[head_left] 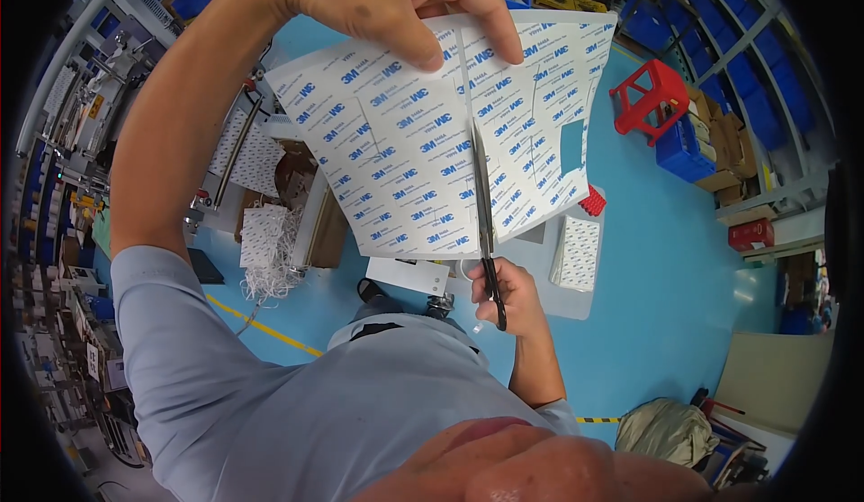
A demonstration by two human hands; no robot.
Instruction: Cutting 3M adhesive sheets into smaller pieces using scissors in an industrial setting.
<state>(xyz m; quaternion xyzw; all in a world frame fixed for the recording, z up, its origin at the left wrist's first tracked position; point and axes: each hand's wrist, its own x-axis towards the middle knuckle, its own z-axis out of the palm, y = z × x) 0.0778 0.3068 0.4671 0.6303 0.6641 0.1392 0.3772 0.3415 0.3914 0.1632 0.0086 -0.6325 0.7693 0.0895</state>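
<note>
A large white sheet of backing paper with repeated blue print point(405, 169) is held up in front of me. My left hand point(387, 7) grips its far edge, thumb on the near face and fingers beside a slit. In my right hand point(513, 300), below the sheet, are black-handled scissors point(487, 232), pointing away from me. Their blades lie along a long cut that runs up the sheet between its left and right parts. The right part has a rectangular cut-out near its outer edge and several thin slits. How far the blades are apart is hard to make out.
Beyond the sheet at right stand a red plastic stool point(650, 97) and a blue bin point(684, 151). A stack of printed sheets point(576, 252) lies on a grey surface. Shredded paper strips point(272, 273) hang at left near machinery. Shelves with blue bins point(765, 115) line the right.
</note>
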